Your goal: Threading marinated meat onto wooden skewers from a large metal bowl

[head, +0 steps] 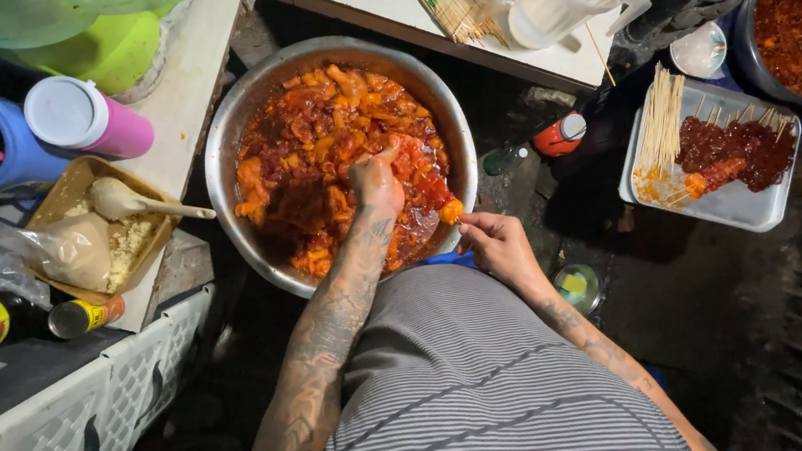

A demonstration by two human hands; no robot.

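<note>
Grey striped shirt (480,388) fills my near view. Left hand (377,184) is buried in red-orange marinated meat (313,155) inside the round steel bowl (238,123); grip unreadable. Right hand (497,244) pinches a meat piece (451,212) at the bowl's near-right rim.

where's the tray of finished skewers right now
In the head view the metal tray of sauced skewers sits at the far right, beyond the right hand, just below a second bowl of marinated meat.

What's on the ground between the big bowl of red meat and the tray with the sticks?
In the head view, a small red-orange bottle with a white cap lies on the dark ground between the metal bowl and the tray.
</note>
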